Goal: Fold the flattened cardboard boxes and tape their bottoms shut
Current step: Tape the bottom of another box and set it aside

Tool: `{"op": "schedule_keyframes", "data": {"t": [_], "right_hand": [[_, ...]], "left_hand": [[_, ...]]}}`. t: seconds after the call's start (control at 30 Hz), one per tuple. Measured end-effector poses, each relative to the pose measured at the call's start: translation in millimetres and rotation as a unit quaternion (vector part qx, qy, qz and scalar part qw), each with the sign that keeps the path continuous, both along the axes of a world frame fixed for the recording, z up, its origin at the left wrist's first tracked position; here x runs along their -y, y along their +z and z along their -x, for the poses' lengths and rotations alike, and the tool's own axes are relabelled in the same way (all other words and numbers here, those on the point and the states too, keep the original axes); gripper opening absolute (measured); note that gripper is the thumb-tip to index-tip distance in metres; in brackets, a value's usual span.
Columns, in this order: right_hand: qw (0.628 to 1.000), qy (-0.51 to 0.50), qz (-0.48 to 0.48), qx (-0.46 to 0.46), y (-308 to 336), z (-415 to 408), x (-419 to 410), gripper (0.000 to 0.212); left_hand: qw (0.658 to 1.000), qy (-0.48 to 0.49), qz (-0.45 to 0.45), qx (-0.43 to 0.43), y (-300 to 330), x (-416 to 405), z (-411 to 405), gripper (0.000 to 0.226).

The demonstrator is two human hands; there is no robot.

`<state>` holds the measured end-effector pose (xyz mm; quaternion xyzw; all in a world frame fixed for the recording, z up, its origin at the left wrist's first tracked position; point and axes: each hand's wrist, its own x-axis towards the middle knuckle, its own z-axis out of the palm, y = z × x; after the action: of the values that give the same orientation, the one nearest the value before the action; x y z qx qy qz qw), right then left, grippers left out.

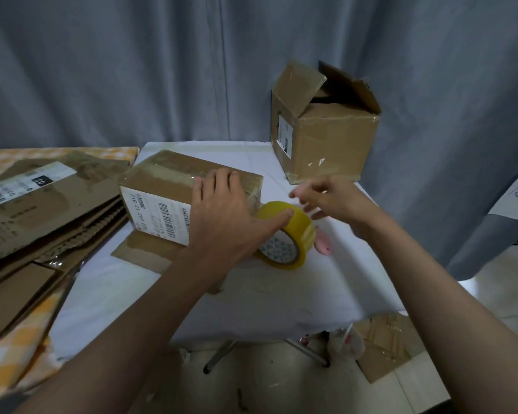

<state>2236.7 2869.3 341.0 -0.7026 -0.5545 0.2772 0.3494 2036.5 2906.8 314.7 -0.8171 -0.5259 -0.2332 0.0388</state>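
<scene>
Box (168,186), long axis left-right, flap-side down

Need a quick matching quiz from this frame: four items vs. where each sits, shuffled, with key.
Items:
1. tape roll
2. open-topped box
3. flattened boxes
4. pink object

Places:
A. stacked on the checkered cloth, far left
B. back right corner of the white table
C. under the left hand's thumb, beside the labelled box
D. on the white cloth, just right of the roll

Pairs: 1-C, 2-B, 3-A, 4-D
</scene>
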Motion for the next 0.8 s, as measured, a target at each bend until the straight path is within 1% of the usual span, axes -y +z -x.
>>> {"op": "schedule_keyframes", "data": {"t": [0.03,0.07,0.13,0.2,0.3,0.37,0.43,0.53,0.6,0.8], "right_hand": [[0.999,0.006,0.01,-0.052,6.0,9.1,0.6,0.025],[0.996,0.021,0.037,-0.073,9.2,15.8,-0.6,0.031],[0.991,0.052,0.099,-0.077,10.8,27.5,-3.1,0.034],[0.987,0.061,0.126,-0.077,9.0,34.5,-6.5,0.027],[0.986,0.05,0.104,-0.119,4.9,39.2,-11.6,0.014],[0.983,0.046,0.103,-0.142,3.5,40.2,-13.9,0.012],[0.982,0.045,0.107,-0.15,1.5,39.6,-15.5,0.011],[0.984,0.041,0.105,-0.14,-0.7,39.0,-16.0,0.012],[0.984,0.04,0.103,-0.138,-0.7,41.0,-14.5,0.008],[0.988,0.036,0.093,-0.121,3.6,45.3,-12.4,0.008]], "left_hand": [[1.0,0.001,0.002,-0.002,0.3,0.4,-0.1,0.117],[1.0,0.002,0.003,-0.002,0.1,0.4,-0.3,0.116],[1.0,0.0,-0.006,0.004,-1.4,0.5,-0.7,0.113],[1.0,-0.005,-0.02,0.017,-2.4,1.1,-0.7,0.11],[1.0,-0.01,-0.014,0.016,-1.0,1.7,-0.2,0.111],[1.0,-0.012,-0.008,0.011,0.7,2.1,0.1,0.114],[1.0,-0.016,-0.008,0.01,0.9,1.7,0.3,0.111],[0.998,-0.03,-0.016,0.045,2.3,-0.1,2.7,0.092],[0.998,-0.038,-0.005,0.059,5.2,-4.4,5.5,0.078],[0.998,-0.051,0.007,0.033,7.8,-17.2,9.2,0.053]]}}
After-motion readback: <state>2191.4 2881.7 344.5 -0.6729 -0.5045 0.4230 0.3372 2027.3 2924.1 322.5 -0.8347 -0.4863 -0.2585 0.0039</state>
